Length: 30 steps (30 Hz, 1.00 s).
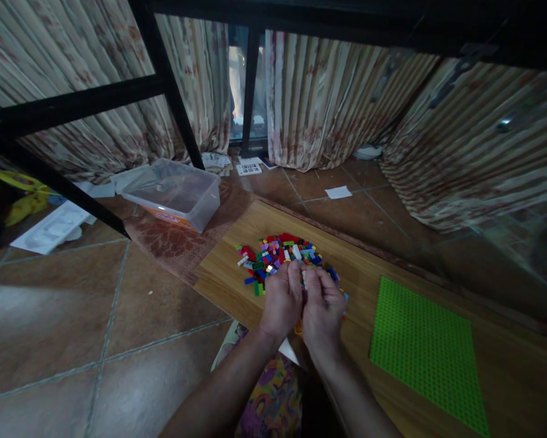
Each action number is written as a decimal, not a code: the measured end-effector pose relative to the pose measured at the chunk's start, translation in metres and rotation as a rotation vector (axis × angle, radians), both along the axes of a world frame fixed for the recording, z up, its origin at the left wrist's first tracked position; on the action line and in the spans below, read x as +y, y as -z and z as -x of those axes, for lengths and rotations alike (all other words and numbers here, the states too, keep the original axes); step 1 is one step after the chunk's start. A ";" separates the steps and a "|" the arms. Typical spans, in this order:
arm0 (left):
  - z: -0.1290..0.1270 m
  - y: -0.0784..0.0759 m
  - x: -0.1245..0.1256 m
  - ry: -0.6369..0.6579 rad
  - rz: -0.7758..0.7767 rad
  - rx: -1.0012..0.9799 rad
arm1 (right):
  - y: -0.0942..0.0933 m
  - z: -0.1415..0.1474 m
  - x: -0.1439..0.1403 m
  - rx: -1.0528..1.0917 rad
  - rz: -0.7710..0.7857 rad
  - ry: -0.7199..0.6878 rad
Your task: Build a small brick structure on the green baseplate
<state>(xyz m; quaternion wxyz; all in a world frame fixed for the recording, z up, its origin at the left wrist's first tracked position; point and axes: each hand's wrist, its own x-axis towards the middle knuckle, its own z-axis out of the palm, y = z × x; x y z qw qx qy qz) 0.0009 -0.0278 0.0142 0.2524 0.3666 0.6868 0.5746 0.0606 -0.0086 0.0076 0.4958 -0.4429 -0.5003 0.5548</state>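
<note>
My left hand and my right hand meet over the near side of a heap of colourful toy bricks on the wooden table. Both are closed, thumbs and fingertips pressed together. Between the fingertips a small pale toy brick shows in part; the fingers cover the rest of it. Red, blue, green, white and yellow bricks lie loose around and beyond my hands. To the right a bright green studded baseplate lies flat on the table, apart from my hands.
A clear plastic bin stands on a brown cloth beyond the table's left end. Black metal frame bars cross at the left. Papers lie on the tiled floor near the curtains.
</note>
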 end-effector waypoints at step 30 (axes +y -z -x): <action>0.043 -0.005 0.033 0.136 0.642 0.835 | -0.004 -0.072 0.021 -0.995 -0.345 -0.367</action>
